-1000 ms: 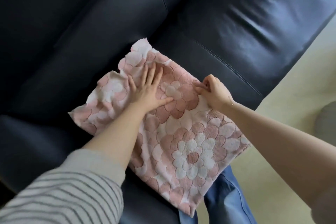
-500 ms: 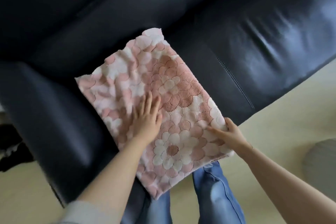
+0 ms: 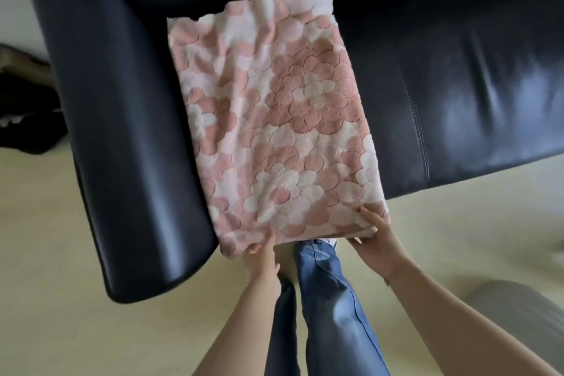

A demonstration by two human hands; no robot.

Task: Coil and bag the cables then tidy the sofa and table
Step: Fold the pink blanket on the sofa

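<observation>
A pink and white flower-patterned blanket (image 3: 274,119), folded into a long rectangle, lies on the seat of the black leather sofa (image 3: 457,76), beside its left armrest. The blanket's near end hangs over the seat's front edge. My left hand (image 3: 263,256) grips the near left corner from below, thumb on top. My right hand (image 3: 374,236) holds the near right corner, thumb on the fabric and fingers underneath.
The sofa's wide armrest (image 3: 122,146) runs along the blanket's left side. Pale floor (image 3: 442,238) lies in front, with my jeans-clad legs (image 3: 329,299) between my arms. A grey object (image 3: 518,314) sits at the lower right; dark items (image 3: 27,119) lie on the floor at left.
Both hands slid back from the blanket's top surface to its near corners and now hold them. The view swung, so the blanket lies lengthwise away from me.
</observation>
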